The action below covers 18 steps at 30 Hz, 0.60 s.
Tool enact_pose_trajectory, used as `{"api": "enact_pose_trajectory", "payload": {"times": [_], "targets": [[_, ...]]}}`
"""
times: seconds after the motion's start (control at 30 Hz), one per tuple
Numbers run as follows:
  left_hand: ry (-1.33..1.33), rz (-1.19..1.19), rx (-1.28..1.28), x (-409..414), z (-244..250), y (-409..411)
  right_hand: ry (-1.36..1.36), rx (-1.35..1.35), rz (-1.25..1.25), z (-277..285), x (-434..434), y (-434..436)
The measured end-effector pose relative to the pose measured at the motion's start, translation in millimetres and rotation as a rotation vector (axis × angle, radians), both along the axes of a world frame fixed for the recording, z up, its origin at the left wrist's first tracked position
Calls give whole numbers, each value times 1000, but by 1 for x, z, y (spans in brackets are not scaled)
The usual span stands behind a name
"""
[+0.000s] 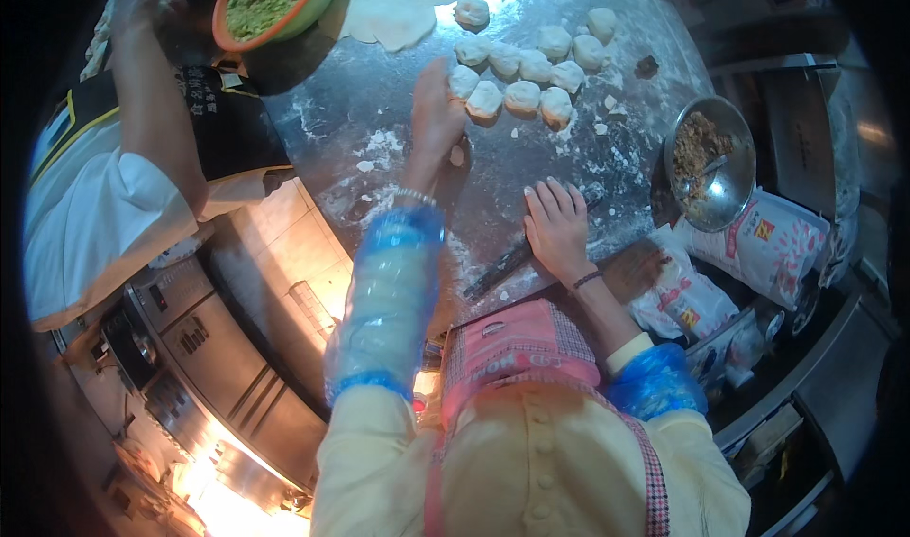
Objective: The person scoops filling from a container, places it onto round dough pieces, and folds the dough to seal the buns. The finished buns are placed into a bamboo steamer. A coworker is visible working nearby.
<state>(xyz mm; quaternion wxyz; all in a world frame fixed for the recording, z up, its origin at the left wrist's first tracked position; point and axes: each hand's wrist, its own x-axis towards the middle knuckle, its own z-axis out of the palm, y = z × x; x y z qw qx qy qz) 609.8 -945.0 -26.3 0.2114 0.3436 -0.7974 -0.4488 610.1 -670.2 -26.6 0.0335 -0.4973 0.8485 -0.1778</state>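
Note:
My left hand (437,117) reaches over the floured metal worktop, right beside the nearest dough balls (485,100). It is a little blurred, and its fingertips and whatever may be in them are hidden. Under my right hand (558,224) lies a dark rolling pin (501,270), set at a slant near the front edge. That palm is flat across the pin, fingers stretched forward and not wrapped around it. Several more dough balls (534,65) sit in a loose cluster ahead, dusted with flour. A small dough scrap (457,156) is by my left wrist.
Flat dough sheets (391,18) lie at the far side, near an orange-rimmed bowl (274,0) of green filling. At right, a metal bowl (714,164) holds brown filling and a utensil, beside printed plastic bags (764,242). Another person's arm (156,103) works at left.

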Motion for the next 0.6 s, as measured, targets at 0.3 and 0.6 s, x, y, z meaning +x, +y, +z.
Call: {"api": "enact_pose_trajectory", "payload": {"times": [0.3, 0.6], "targets": [[-601, -73, -207, 86, 8, 49, 1, -27, -19, -7, -7, 5], [-390, -288, -685, 59, -14, 73, 14, -39, -1, -10, -4, 3]]}}
